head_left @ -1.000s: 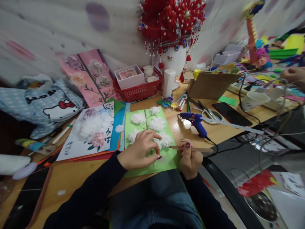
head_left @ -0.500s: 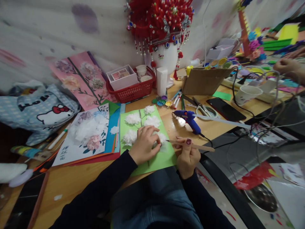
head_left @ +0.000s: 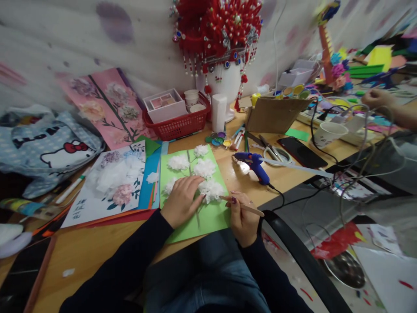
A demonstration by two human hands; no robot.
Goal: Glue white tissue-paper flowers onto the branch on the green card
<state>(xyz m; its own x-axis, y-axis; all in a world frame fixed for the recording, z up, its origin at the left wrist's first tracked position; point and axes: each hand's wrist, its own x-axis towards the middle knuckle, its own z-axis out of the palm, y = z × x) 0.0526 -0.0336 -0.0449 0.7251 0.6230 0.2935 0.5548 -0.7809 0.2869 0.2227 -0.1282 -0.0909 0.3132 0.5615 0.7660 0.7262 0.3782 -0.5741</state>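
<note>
A light green sheet [head_left: 182,232] bearing several fluffy white paper flowers [head_left: 204,168] lies on the table before me. My left hand [head_left: 184,202] rests on the sheet with fingers stretched out, its fingertips beside the lower right flower [head_left: 211,190] and partly covering the lower left one [head_left: 169,186]. Held between thumb and fingers of my right hand [head_left: 243,221] is a thin wooden stick [head_left: 252,210]. The stick's tip is at the right edge of the lower right flower; whether it touches the petals is hard to tell. A grey painted stem [head_left: 198,219] runs down the sheet.
A blue glue gun [head_left: 252,163] lies right of the sheet, its cord trailing. Behind are scissors [head_left: 272,150], a phone [head_left: 301,152] and a red basket [head_left: 177,126]. Stacked papers [head_left: 78,213] lie left. Another person's hand [head_left: 378,102] shows far right. A black chair arm [head_left: 293,248] is beside me.
My left fingers have drawn back to the left, uncovering more of the lower right flower. My right hand still holds the stick, now tilted more steeply. The view has shifted slightly.
</note>
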